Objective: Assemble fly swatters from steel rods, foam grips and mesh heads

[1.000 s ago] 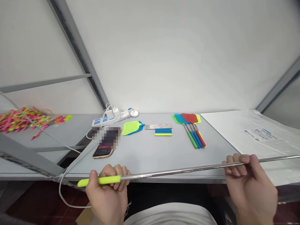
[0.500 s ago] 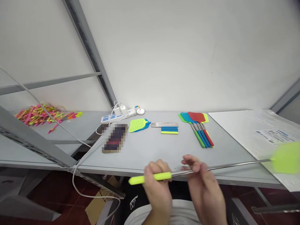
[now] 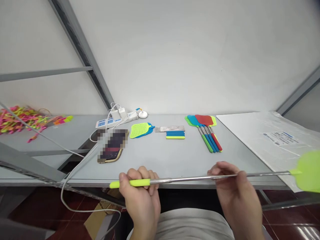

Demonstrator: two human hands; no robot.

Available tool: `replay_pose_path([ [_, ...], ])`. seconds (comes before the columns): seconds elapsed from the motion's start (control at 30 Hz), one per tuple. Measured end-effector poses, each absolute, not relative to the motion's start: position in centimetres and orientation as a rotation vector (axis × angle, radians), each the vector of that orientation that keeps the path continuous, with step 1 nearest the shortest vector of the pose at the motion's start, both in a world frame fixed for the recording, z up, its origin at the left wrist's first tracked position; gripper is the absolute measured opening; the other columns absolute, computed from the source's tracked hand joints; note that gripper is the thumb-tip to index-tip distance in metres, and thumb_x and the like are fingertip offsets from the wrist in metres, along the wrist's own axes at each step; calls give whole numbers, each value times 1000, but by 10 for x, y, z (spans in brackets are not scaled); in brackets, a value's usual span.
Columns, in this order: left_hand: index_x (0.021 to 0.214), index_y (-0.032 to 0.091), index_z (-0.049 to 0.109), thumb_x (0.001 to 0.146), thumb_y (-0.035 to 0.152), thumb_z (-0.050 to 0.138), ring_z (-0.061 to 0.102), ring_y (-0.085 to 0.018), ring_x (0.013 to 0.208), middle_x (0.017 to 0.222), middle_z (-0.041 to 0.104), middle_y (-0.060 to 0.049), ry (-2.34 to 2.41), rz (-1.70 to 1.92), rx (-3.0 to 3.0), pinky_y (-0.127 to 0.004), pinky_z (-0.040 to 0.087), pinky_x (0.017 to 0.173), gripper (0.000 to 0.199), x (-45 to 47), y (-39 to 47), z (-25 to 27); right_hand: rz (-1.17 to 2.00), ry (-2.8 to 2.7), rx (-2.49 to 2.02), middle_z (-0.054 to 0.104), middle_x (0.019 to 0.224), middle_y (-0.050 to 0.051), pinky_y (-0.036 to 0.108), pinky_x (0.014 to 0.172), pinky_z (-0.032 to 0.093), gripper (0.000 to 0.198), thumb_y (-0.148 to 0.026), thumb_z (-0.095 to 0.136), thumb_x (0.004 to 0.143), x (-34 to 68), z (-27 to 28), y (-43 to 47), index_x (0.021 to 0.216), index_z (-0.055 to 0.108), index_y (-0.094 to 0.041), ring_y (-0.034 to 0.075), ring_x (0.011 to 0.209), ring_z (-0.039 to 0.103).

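Both hands are bare, no gloves, rings or watch showing: left hand point(image 3: 141, 196), right hand point(image 3: 236, 193). No sleeves reach the wrists. Lower down there's a light grey fabric garment point(image 3: 190, 225) across the lap, plain, no print visible on it.

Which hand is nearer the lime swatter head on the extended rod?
Right. The right hand pinches the steel rod partway along, closer to the lime swatter head at the far right end. The left hand grips the lime handle at the opposite end.
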State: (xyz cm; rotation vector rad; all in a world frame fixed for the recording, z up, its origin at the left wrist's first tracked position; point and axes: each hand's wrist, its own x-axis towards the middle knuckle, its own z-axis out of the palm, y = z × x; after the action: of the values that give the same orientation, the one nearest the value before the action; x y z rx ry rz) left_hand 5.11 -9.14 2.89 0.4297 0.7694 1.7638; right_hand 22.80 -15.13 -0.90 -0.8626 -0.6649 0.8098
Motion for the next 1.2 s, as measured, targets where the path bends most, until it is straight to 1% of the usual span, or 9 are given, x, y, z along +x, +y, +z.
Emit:
replay_pose_path([
  [0.13,58,21,29,95,46,41,22,-11,37,47,27,6,795,1817,449,-27,27,38,46,36,-85,33,690,-539,-789,62,82,3,32,80,49,28,-41,53,94,246,4,-148,86,73,-22,16,80,58],
  [0.27,57,21,26,93,44,41,22,-11,39,47,25,5,790,1811,427,-27,26,38,46,37,-84,33,697,-498,-785,62,79,2,32,79,49,25,-37,53,94,244,6,-147,86,73,-22,16,80,58],
  [0.4,57,20,21,92,44,43,21,-12,39,46,21,5,745,1838,344,-28,23,38,48,55,-91,29,783,-523,-794,70,100,5,35,86,50,24,-38,58,92,218,-1,-146,81,73,-23,19,93,62],
  [0.5,57,20,20,93,48,42,19,-11,39,45,21,5,690,1833,302,-28,25,38,50,77,-101,24,955,-544,-809,70,115,8,39,89,50,28,-42,56,93,192,-8,-146,80,74,-23,20,92,65],
  [0.67,55,20,23,93,49,40,29,-12,40,43,29,4,677,1698,256,-27,33,41,51,105,-115,9,1109,-621,-772,69,122,10,44,99,46,32,-46,55,93,169,-11,-151,82,75,-23,23,100,65],
  [0.83,54,21,30,96,47,36,33,-12,40,42,34,4,695,1624,366,-28,37,44,50,98,-111,11,1115,-770,-842,69,122,10,48,105,40,30,-46,56,92,168,-10,-151,98,77,-26,27,114,60],
  [0.97,56,21,32,97,46,38,29,-11,37,44,34,6,739,1642,363,-27,36,42,48,82,-105,22,1141,-803,-790,71,102,9,39,82,52,46,-59,67,79,171,-12,-144,112,74,-28,23,88,63],
  [1.07,58,21,33,97,47,40,26,-9,35,46,34,6,736,1667,371,-26,32,39,47,75,-102,25,1132,-689,-687,66,91,7,35,70,52,57,-69,61,78,183,-10,-141,115,73,-27,19,75,58],
  [1.2,56,21,34,97,44,41,28,-9,37,47,35,6,745,1648,391,-26,33,41,47,74,-101,21,969,-464,-730,64,94,5,35,84,51,46,-61,51,88,205,-3,-146,111,72,-27,20,88,60],
])
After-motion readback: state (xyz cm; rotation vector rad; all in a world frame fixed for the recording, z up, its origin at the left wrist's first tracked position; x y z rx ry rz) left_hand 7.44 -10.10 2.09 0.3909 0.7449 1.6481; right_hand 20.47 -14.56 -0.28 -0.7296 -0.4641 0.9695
